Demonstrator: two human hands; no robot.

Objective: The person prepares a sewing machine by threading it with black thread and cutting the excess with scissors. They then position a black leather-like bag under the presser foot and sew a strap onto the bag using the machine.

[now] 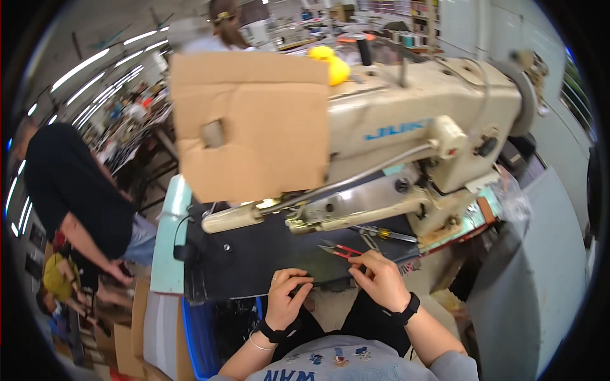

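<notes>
My left hand (pixel 289 295) is at the near edge of the black work surface (pixel 254 254), its fingers curled in with the thumb against them. My right hand (pixel 381 279) is a short way to the right, thumb and fingertips drawn together. Between the two lies a dark, faintly greenish patch; whether either hand pinches a dark piece there cannot be made out. Just beyond my right fingers rest red-handled thread snips (pixel 343 249). A screwdriver with a yellow handle (pixel 389 235) lies behind them. Above stands a cream industrial sewing machine (pixel 394 120).
A cardboard sheet (pixel 254 127) hides the machine's left end, beside a yellow toy (pixel 332 65). A blue bin (pixel 190 336) and an open cardboard box (pixel 140 317) stand below left. Another person in black (pixel 70 184) is at the left. A grey panel (pixel 527 273) bounds the right.
</notes>
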